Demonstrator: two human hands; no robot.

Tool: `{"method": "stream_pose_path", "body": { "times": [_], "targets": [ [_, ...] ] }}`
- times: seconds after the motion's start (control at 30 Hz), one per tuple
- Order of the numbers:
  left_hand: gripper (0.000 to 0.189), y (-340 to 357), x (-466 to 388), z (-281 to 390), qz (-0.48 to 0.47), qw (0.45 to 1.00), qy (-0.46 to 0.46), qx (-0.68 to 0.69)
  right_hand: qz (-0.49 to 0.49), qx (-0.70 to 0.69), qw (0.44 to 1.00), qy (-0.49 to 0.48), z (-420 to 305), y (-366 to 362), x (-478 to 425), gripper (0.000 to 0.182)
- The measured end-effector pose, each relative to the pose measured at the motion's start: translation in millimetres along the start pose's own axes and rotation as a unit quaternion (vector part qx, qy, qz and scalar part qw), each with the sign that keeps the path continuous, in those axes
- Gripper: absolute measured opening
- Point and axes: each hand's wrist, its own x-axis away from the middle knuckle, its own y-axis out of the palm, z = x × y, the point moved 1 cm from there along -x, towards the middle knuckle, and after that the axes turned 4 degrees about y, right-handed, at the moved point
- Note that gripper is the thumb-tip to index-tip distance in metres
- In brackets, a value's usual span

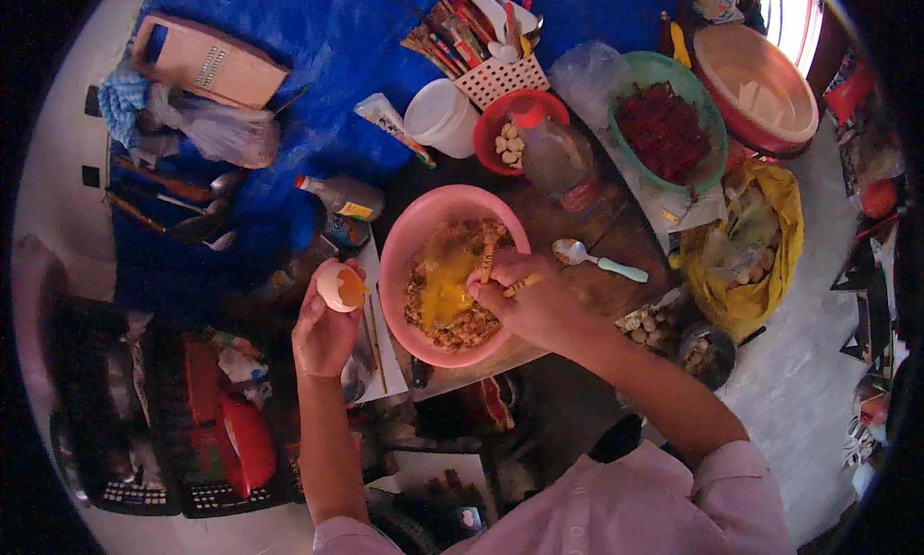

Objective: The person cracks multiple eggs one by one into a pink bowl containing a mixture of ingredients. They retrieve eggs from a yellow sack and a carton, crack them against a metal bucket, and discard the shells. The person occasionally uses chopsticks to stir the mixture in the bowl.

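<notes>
A cracked, hollow eggshell (341, 288) is in my left hand (325, 331), its broken side turned toward a pink plastic bowl (393, 266). My right hand (530, 302) reaches over the bowl's right rim. Its fingers close around what look like patterned wooden chopsticks (489, 259), whose lower ends I cannot make out. Inside the bowl, yellow beaten egg (442, 299) lies over a chunky, minced-looking mixture (462, 335). A spoon with a pale green handle (622, 269) rests on the wooden board, to the bowl's right.
Behind the bowl stand a plastic bottle with a red cap (559, 158), a red bowl of garlic cloves (510, 147) and a white tub (442, 118). Bottles (346, 197) lie left. Farther right are a green basin of red shreds (711, 122) and a yellow bag (783, 244).
</notes>
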Motion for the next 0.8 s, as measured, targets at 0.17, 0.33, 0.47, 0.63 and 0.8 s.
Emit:
{"method": "stream_pose_path", "body": {
  "times": [0.17, 0.33, 0.47, 0.63, 0.8],
  "targets": [
    [0.058, -9, 3, 5, 0.003, 1.000, -0.013, 0.024, 0.020, -0.055, 0.997, -0.051, -54, -40, -12, 0.017],
    [0.055, -6, 0, 3, -0.010, 0.999, -0.021, 0.036, 0.034, -0.248, 0.968, 0.006, -63, -40, -13, 0.016],
    [0.053, -4, 0, -1, -0.014, 0.999, -0.018, 0.023, 0.059, -0.421, 0.902, 0.075, -75, -24, -16, 0.011],
    [0.053, -1, 1, -4, -0.007, 1.000, -0.016, 0.026, 0.039, -0.452, 0.890, 0.043, -74, 2, -23, 0.012],
    [0.052, -1, 1, -10, -0.020, 0.999, -0.021, 0.032, -0.018, -0.492, 0.870, 0.036, -70, 23, -23, 0.016]
  ]
}}
